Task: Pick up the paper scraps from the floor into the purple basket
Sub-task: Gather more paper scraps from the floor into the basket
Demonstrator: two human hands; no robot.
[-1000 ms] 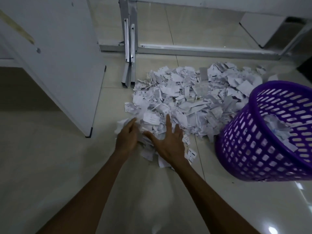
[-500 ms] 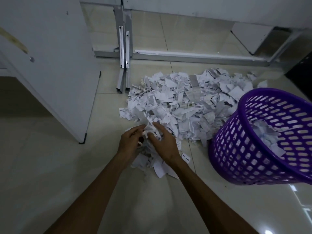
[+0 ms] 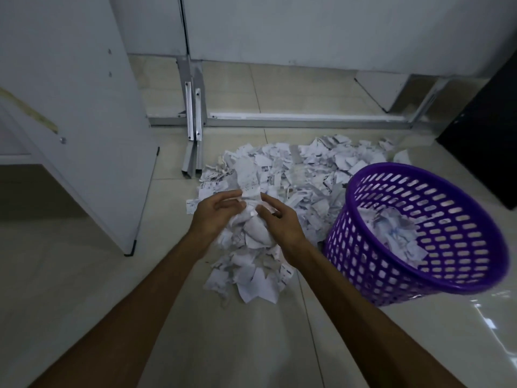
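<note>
A heap of white paper scraps (image 3: 302, 175) lies on the tiled floor ahead of me. My left hand (image 3: 214, 214) and my right hand (image 3: 279, 219) hold a bunch of scraps (image 3: 253, 217) between them, lifted above the heap's near edge, fingers curled round it. More loose scraps (image 3: 251, 278) lie on the floor under my wrists. The purple basket (image 3: 458, 284) stands to the right, tilted toward me, with scraps inside (image 3: 391, 231).
A white panel (image 3: 84, 107) stands at the left. Grey metal frame legs (image 3: 193, 130) and a floor rail (image 3: 307, 119) cross behind the heap. A dark object (image 3: 486, 141) is at the far right. Bare tiles lie in front.
My hands, flat on the heap a second ago, drew together, gathered scraps and rose off the floor with the bunch. The view shifted, so the basket sits lower right.
</note>
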